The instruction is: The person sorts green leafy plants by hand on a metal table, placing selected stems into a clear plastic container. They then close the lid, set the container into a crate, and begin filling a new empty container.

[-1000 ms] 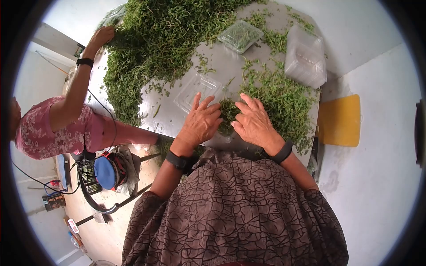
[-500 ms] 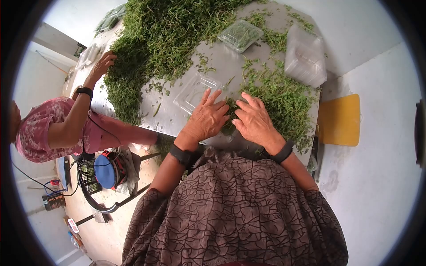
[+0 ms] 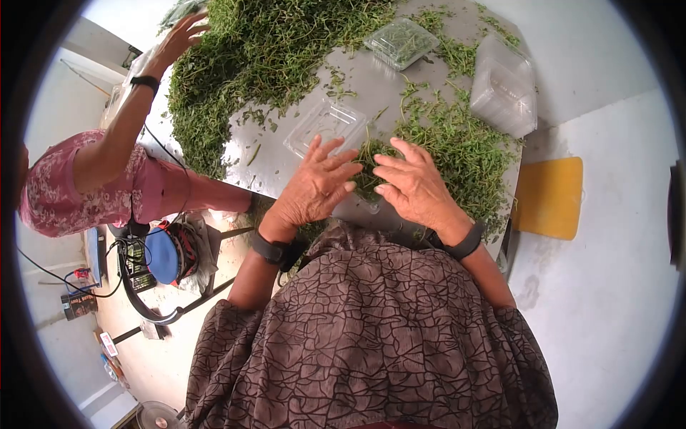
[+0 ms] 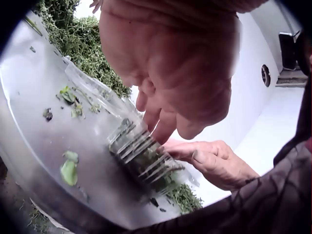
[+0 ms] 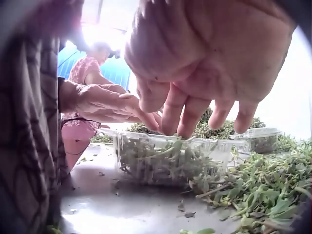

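Observation:
A clear plastic clamshell box (image 5: 146,165) stands on the metal table, its lower half filled with green leafy stems. The lid (image 3: 327,129) lies folded back, away from my body. Over the box's left side is my left hand (image 3: 314,187), palm down with its fingers spread and nearly straight. My right hand (image 3: 414,187) hovers opposite, fingers extended over the greens; in the right wrist view its fingertips come right at the box's rim. Neither hand grips anything. From above, the hands partly hide the box.
A loose heap of greens (image 3: 457,154) lies right of the box, a larger pile (image 3: 250,64) at the far left. Behind are a closed, filled box (image 3: 401,44) and stacked empty boxes (image 3: 504,86). At left, another person (image 3: 93,164) reaches over the pile. A yellow chair (image 3: 549,196) stands right.
My hands have risen a little off the greens and spread apart, the left moving leftward, with fingers straighter. The other person's arm has reached farther over the large pile. The head view has shifted slightly.

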### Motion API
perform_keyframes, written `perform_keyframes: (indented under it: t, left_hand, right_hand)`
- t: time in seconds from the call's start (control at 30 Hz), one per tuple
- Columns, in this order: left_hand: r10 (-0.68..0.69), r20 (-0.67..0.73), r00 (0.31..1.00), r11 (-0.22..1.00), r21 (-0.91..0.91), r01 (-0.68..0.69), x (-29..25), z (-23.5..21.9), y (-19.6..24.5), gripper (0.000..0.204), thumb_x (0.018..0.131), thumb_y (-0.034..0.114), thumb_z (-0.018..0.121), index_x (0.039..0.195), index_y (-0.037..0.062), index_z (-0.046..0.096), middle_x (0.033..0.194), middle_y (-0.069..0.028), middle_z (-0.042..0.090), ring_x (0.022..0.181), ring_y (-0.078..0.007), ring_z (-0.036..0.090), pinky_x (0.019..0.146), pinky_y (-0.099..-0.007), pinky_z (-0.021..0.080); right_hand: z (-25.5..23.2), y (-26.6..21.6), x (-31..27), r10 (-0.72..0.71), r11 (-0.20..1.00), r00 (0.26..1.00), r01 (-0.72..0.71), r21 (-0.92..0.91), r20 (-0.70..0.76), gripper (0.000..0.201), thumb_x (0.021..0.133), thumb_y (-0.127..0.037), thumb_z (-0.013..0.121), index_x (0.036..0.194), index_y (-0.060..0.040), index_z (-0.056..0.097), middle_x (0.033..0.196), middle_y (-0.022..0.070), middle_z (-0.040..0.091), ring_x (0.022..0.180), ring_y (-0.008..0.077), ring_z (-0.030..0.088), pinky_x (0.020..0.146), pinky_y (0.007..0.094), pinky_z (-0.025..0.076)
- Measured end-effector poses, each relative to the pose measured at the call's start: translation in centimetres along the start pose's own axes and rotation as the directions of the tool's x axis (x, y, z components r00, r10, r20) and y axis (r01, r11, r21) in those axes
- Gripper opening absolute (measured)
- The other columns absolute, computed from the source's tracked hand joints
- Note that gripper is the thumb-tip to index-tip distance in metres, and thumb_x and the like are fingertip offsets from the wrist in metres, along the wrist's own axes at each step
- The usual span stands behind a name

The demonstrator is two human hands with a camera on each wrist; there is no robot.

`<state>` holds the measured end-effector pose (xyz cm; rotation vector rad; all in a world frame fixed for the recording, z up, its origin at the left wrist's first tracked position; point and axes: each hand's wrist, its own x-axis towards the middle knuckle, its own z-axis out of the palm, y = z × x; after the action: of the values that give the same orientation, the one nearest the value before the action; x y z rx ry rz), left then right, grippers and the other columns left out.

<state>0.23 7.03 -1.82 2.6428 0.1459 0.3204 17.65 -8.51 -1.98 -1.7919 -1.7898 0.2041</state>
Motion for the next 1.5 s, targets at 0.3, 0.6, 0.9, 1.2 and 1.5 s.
perform_keyframes:
  t: [0.3, 0.6, 0.9, 1.2, 1.5]
  left_hand:
    - [0.063, 0.118, 0.991, 0.987, 0.141, -0.080, -0.2, 0.3, 0.1, 0.028, 0.079, 0.024, 0.064, 0.100, 0.0059, 0.065, 0.113, -0.0058, 0.061, 0.128, -0.0298, 0.039, 0.114, -0.0534, 0.013]
    - [0.068, -0.096, 0.993, 0.995, 0.076, -0.061, -1.0, 0.0, 0.1, 0.037, 0.081, 0.028, 0.064, 0.111, 0.0045, 0.062, 0.122, -0.0117, 0.056, 0.126, -0.0326, 0.041, 0.111, -0.0522, 0.021]
    - [0.008, -0.170, 0.985, 0.998, 0.068, 0.004, -3.3, 1.6, -0.6, 0.044, 0.068, 0.005, 0.070, 0.110, 0.0065, 0.059, 0.132, -0.0114, 0.050, 0.121, -0.0340, 0.046, 0.103, -0.0486, 0.036]
    - [0.021, -0.351, 0.936, 0.982, 0.184, 0.048, -2.9, 2.9, -0.7, 0.039, 0.064, -0.003, 0.062, 0.101, 0.0075, 0.063, 0.125, -0.0093, 0.054, 0.104, -0.0283, 0.054, 0.087, -0.0411, 0.043]
    - [-0.050, -0.445, 0.894, 0.990, 0.094, 0.103, -3.4, 4.6, -1.9, 0.045, 0.063, -0.009, 0.059, 0.105, 0.0064, 0.062, 0.126, -0.0105, 0.054, 0.092, -0.0283, 0.058, 0.077, -0.0362, 0.048]
  right_hand:
    - [0.1, 0.7, -0.5, 0.029, 0.998, 0.994, -0.022, -0.066, 0.102, 0.019, 0.080, -0.022, 0.066, 0.076, -0.0037, 0.069, 0.101, 0.0060, 0.068, 0.121, 0.0303, 0.046, 0.107, 0.0503, 0.028]
    - [-6.0, 2.8, -1.8, 0.239, 0.958, 0.942, -0.269, -0.103, -0.237, 0.016, 0.078, -0.010, 0.067, 0.093, -0.0046, 0.070, 0.109, 0.0094, 0.066, 0.116, 0.0286, 0.052, 0.101, 0.0429, 0.037]
    - [-7.1, 4.4, -6.5, 0.523, 0.795, 0.817, -0.570, -0.205, -0.243, 0.029, 0.072, -0.005, 0.070, 0.100, -0.0015, 0.067, 0.109, 0.0123, 0.064, 0.101, 0.0301, 0.056, 0.091, 0.0382, 0.045]
    - [-4.4, 7.5, -6.4, 0.566, 0.694, 0.796, -0.601, -0.396, -0.216, 0.025, 0.071, -0.009, 0.071, 0.094, -0.0010, 0.068, 0.093, 0.0141, 0.063, 0.095, 0.0321, 0.055, 0.086, 0.0415, 0.044]
    - [-8.1, 4.5, -4.4, 0.597, 0.781, 0.706, -0.621, 0.074, -0.381, 0.012, 0.074, -0.005, 0.068, 0.086, -0.0028, 0.070, 0.081, 0.0112, 0.064, 0.073, 0.0235, 0.059, 0.068, 0.0329, 0.047]
